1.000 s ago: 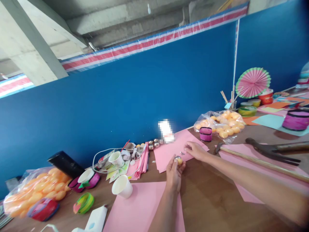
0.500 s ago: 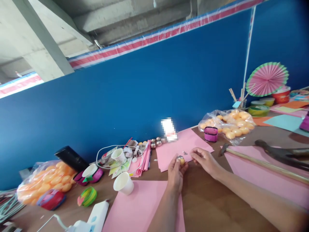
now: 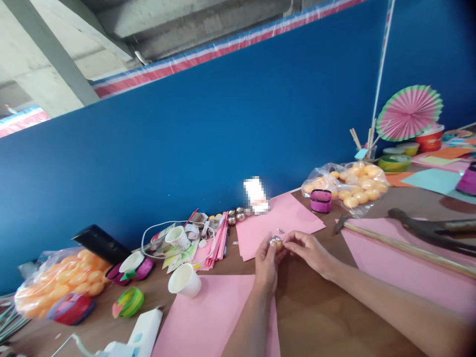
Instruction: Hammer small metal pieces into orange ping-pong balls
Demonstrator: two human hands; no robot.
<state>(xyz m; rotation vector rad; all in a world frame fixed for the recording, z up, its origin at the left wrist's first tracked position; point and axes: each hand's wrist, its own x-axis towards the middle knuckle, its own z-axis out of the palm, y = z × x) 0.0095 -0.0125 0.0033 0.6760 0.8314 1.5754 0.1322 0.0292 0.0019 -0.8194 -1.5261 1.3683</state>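
A small ball [image 3: 276, 242], orange on one side and shiny silver on the other, sits in the curled fingers of my left hand [image 3: 266, 263]. My right hand [image 3: 305, 248] is closed in a pinch, its fingertips against the ball's right side. Whatever lies in that pinch is too small to make out. Just beyond the ball, a few tiny silver bits [image 3: 280, 231] rest on a pink paper sheet [image 3: 260, 228]. Farther back stand several shiny silver balls [image 3: 236, 215] in a cluster.
Bags of orange balls lie at right [image 3: 359, 186] and left [image 3: 69, 277]. A hammer [image 3: 405, 245] rests on pink paper at right. A white paper cup [image 3: 185, 280], a green-yellow roll [image 3: 129, 301] and a white power strip [image 3: 146, 331] occupy the left. Behind rises a blue partition [image 3: 208, 129].
My right hand has come left to the ball, from a small gap away to touching it. The left hand keeps its hold. The whole view has shifted slightly.
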